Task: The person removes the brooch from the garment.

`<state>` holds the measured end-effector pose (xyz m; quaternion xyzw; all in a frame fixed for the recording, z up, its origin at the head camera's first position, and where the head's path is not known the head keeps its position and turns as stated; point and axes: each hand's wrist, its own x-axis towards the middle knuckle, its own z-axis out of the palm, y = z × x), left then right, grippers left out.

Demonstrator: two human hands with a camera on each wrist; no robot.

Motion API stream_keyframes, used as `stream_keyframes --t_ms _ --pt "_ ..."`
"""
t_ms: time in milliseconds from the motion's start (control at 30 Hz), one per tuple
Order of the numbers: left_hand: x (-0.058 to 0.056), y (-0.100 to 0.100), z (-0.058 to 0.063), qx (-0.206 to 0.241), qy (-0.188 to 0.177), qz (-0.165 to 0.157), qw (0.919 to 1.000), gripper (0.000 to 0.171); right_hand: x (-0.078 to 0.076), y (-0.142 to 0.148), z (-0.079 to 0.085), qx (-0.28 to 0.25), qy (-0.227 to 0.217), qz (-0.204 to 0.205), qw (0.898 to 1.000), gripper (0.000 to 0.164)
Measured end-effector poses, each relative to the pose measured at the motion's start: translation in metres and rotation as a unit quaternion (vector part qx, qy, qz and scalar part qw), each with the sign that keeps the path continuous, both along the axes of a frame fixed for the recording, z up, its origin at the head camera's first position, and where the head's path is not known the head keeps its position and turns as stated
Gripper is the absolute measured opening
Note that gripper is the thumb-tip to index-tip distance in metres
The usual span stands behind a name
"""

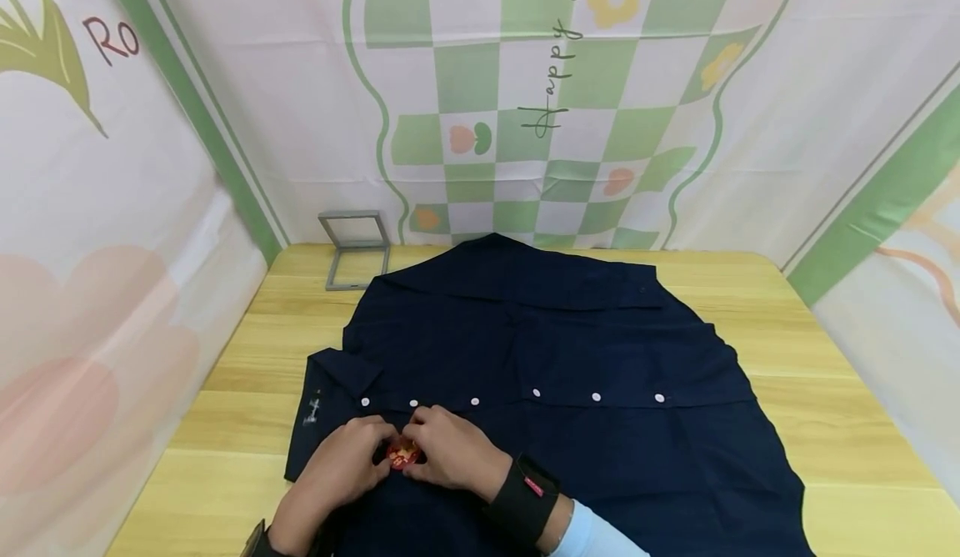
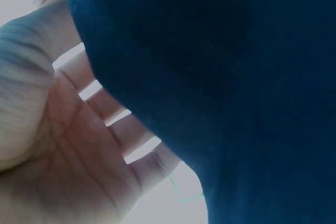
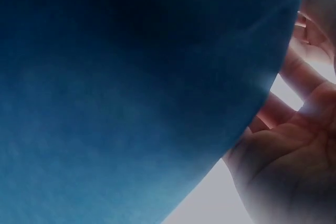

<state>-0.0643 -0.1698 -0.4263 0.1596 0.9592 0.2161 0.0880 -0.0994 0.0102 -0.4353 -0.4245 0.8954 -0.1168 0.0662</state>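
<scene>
- The left hand (image 1: 351,457) has its fingers curled, with thumb and index finger at the left edge of a red patch (image 1: 403,454).
- The right hand (image 1: 453,449) curls in from the other side, thumb below and index finger above, so the 2 hands hold the patch between them (a blue expanse hides the fingertips in both wrist views).
- The patch lies on the dark navy shirt (image 1: 600,457), just below the row of 6 white buttons, near the 2nd from the left.
- The patch looks light and thin; whether it is stiff or soft I cannot tell. Its rim seems the best hold, 1 side per hand.
- The shirt should be soft and limp, apt to wrinkle under a tug; gather it by a hem or the folded flap.
- Beyond, a grey frame (image 1: 335,269) stands on the wood-grain worktop (image 1: 255,357), near the patterned cloth backdrop (image 1: 300,123).
</scene>
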Motion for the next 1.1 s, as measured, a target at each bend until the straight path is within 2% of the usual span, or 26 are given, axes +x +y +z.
stream_keyframes --t_ms 167,533,867,1100 --pt "-0.0008 -0.0017 -0.0020 -0.001 -0.023 -0.004 0.9997 0.015 -0.0001 0.0000 -0.0005 0.004 -0.019 -0.003 1.000 0.024" --pt "-0.0021 -0.0020 -0.0054 -0.003 -0.012 -0.013 0.9998 0.021 -0.0019 -0.0001 -0.0043 0.000 -0.023 0.001 1.000 0.022" --pt "-0.0015 0.0004 -0.0086 -0.013 -0.018 -0.007 0.9997 0.033 -0.0028 0.0013 -0.0056 -0.004 -0.032 0.014 0.999 0.030" --pt "-0.0006 0.0020 -0.0081 -0.013 0.004 -0.007 0.9999 0.034 -0.0039 0.0025 -0.0053 -0.018 -0.033 0.020 0.999 0.028"
